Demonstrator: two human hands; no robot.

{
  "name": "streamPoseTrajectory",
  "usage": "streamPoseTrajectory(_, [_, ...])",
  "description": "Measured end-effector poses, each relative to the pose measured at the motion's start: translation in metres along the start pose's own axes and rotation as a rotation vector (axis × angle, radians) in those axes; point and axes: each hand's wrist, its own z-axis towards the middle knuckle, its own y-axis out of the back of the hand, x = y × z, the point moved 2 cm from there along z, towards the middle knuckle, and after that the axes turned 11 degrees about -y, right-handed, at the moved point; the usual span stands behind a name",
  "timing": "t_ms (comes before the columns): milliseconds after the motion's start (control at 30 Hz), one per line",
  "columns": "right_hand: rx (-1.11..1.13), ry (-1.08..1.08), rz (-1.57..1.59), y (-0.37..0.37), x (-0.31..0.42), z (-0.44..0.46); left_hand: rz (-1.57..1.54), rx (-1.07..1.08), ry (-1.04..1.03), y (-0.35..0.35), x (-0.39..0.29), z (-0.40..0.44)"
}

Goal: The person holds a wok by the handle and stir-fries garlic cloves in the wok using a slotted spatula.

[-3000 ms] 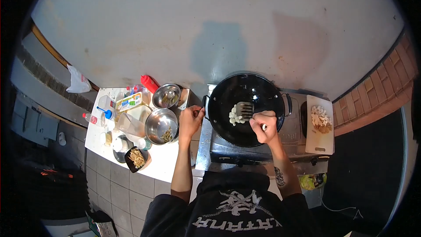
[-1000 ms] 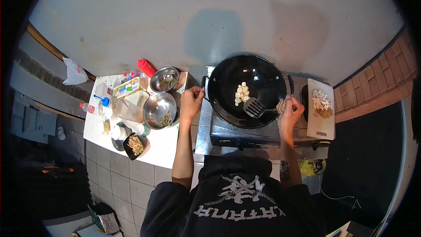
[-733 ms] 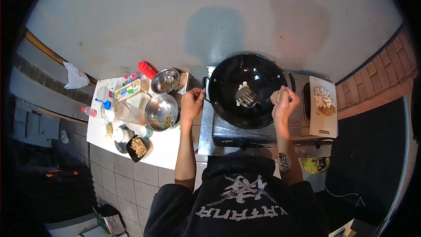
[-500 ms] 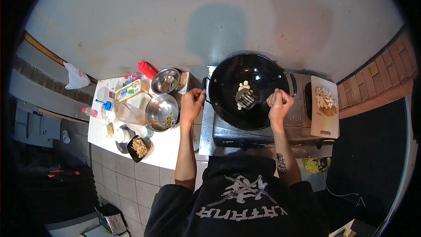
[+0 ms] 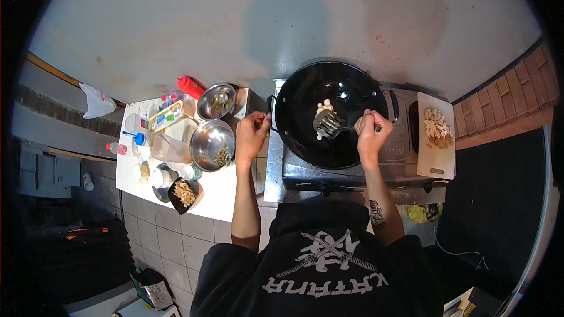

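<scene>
A large black wok sits on the stove, with pale diced pieces gathered near its middle. My right hand is closed around the handle of a slotted spatula, whose head lies over those pieces inside the wok. At the wok's left side, my left hand has its fingers closed at the loop handle; the grip itself is partly hidden. The opposite loop handle is free, just beyond my right hand.
A white cutting board with chopped food lies right of the stove. On the left table stand two steel bowls, a black bowl of shredded food, a red squeeze bottle and a clear jug.
The whole view has shifted slightly, so the wok and stove appear a little higher. The spatula stays at the pale pieces, and both hands keep their places at the wok.
</scene>
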Motion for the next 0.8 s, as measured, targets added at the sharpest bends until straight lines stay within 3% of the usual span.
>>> streamPoseTrajectory(100, [0.014, -0.020, 0.262, -0.003, 0.008, 0.008, -0.001, -0.004, 0.001, 0.000, 0.001, 0.000])
streamPoseTrajectory(200, [-0.037, -0.013, 0.298, -0.008, 0.020, 0.019, -0.008, 0.006, 0.018, 0.000, 0.002, 0.001])
streamPoseTrajectory(733, [-0.031, -0.040, 0.098, -0.003, -0.009, 0.025, 0.023, 0.011, 0.054, 0.000, -0.003, 0.001])
streamPoseTrajectory(800, [0.060, 0.011, 0.173, -0.007, -0.002, 0.024, 0.020, 0.011, 0.044, 0.000, -0.001, 0.000])
